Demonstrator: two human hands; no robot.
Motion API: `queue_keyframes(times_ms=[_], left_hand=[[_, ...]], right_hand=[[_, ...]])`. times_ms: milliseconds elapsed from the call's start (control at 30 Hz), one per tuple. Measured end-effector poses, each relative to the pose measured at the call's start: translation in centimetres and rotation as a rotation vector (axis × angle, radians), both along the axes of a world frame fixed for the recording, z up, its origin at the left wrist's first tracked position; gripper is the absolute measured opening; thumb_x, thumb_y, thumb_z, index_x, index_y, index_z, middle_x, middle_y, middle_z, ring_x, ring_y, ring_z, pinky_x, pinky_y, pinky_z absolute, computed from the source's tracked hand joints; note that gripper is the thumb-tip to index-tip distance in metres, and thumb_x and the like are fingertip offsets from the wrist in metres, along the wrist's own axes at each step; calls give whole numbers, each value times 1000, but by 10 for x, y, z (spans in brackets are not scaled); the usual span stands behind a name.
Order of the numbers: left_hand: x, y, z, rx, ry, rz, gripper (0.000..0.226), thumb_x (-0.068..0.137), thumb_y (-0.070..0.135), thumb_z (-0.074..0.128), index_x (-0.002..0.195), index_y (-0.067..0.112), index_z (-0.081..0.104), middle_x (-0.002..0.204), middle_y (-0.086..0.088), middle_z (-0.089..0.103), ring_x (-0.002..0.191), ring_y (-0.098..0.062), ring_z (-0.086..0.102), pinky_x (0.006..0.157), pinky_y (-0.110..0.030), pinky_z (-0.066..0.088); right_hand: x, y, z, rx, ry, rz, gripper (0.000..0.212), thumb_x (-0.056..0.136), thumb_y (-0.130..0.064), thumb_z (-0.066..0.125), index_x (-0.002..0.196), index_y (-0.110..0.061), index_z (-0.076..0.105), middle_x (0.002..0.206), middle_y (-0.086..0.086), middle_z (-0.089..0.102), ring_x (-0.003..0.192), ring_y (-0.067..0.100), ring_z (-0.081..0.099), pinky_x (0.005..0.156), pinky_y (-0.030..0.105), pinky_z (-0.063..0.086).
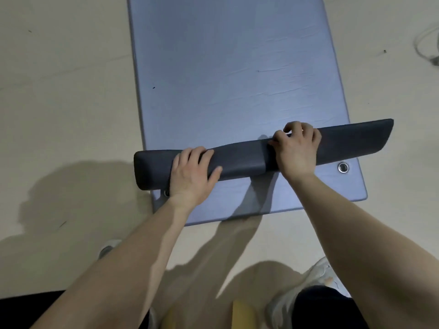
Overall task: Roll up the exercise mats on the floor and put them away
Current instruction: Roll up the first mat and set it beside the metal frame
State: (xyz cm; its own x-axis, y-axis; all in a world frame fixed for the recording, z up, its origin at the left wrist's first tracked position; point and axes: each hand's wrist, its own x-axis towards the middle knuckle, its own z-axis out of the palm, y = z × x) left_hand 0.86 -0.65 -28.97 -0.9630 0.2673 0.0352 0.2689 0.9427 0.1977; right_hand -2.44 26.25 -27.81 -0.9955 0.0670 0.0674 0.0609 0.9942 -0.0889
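The fingers [288, 129] of the right hand [295, 148] curl closed over the far edge of a dark rolled mat [240, 157], gripping it. The left hand [192, 172] lies flatter, its fingers [190, 154] spread over the top of the roll and its thumb along the near side, pressing down on it. The dark roll lies slantwise across the near end of a blue mat [228, 67], which lies flat on the pale floor [59, 91]. A metal eyelet [343, 167] shows near the blue mat's right corner, just below the roll. Light shoes [320, 274] stand near the bottom edge.
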Motion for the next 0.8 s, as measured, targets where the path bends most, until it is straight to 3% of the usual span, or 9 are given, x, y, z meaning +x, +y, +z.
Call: queue_keyframes(times_ms=[67,133,200,267,400,500,600,700,800], left_hand=[[3,-4,-5,-75,-202,-82,76,77,66,68,132,14,59,124,-5,58,111,-30,53,103,-44,42],[13,-2,-8,-142,-313,-107,83,68,63,81,131,13,59,122,-7,59,109,-31,57,102,-44,45],[16,2,-12,-138,-305,-92,73,69,54,87,123,11,65,113,-9,64,99,-33,63,95,-44,51],[15,3,-13,-94,-282,-91,64,73,51,85,121,11,68,108,-9,67,93,-33,65,90,-44,53],[11,-6,10,-87,-373,-66,54,94,58,58,126,16,62,113,-5,67,101,-30,64,90,-40,46],[15,-19,40,-172,-496,-23,52,100,62,43,126,19,55,116,-3,68,104,-28,63,83,-37,41],[8,-45,58,-203,-651,24,49,100,64,40,121,22,54,114,-5,69,100,-28,62,78,-38,39],[-11,-58,58,-223,-720,19,44,99,67,39,108,27,54,109,-4,69,92,-27,60,74,-38,38],[-29,-51,41,-286,-556,50,45,97,69,39,113,31,55,108,0,69,101,-26,61,85,-41,34]], right_hand=[[8,7,-5,-10,-54,80,39,98,-43,55,85,-9,70,92,11,62,87,38,55,92,47,40],[31,21,-6,-2,-159,246,52,90,-58,61,105,-9,68,105,12,63,99,38,57,104,52,38],[50,40,-11,64,-266,396,59,85,-45,62,130,-7,60,129,16,60,124,41,54,113,57,31],[55,48,-17,103,-277,440,50,88,-18,50,136,-7,56,133,17,59,126,41,55,113,55,33],[51,37,-9,66,-391,400,39,94,-17,47,131,-11,60,118,12,67,108,36,64,107,46,37],[57,21,18,-22,-576,349,34,101,-46,51,121,-20,59,112,3,67,101,31,64,89,39,41],[49,-1,36,-52,-729,323,44,99,-65,43,99,-21,50,95,3,62,85,29,58,69,38,38],[28,-17,30,-96,-863,266,53,95,-73,42,89,-21,51,90,3,61,84,28,57,71,39,42],[2,-15,24,-135,-903,177,55,92,-77,45,88,-23,52,96,3,62,90,28,57,77,39,42]])
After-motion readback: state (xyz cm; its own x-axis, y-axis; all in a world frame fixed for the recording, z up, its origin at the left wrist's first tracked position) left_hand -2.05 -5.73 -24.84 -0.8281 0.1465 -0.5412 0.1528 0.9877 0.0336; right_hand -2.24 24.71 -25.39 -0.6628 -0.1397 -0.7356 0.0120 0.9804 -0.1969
